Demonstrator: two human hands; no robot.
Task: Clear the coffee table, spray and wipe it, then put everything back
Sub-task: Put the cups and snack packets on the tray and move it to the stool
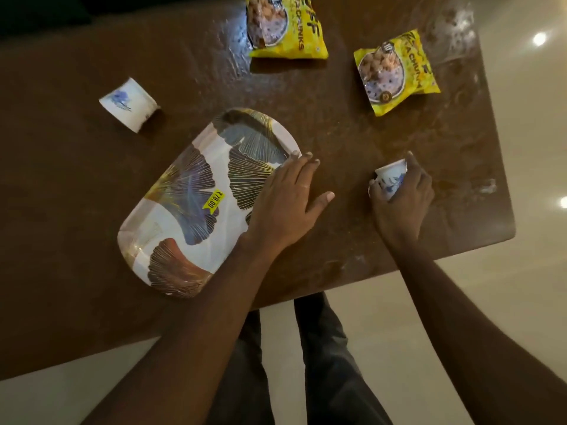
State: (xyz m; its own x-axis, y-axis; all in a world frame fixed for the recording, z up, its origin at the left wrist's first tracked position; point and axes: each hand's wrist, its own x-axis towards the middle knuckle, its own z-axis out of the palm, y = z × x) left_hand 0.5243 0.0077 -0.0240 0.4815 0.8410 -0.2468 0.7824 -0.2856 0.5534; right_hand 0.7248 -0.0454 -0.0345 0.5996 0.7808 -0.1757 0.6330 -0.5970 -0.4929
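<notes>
A white tray (196,207) with a leaf pattern and a yellow price sticker lies on the brown coffee table (76,194). My left hand (285,204) rests flat on the tray's right edge, fingers spread. My right hand (405,197) is closed around a small white cup with blue flowers (391,177), which stands on the table to the right of the tray. A second cup of the same kind (129,102) lies on its side at the left. Two yellow snack packets (285,26) (395,72) lie at the far side.
The table's near edge runs diagonally across the view, with pale glossy floor (399,332) beyond it and to the right. My legs in dark trousers (322,363) stand at the table's edge. White smears show on the tabletop at the far right corner (460,29).
</notes>
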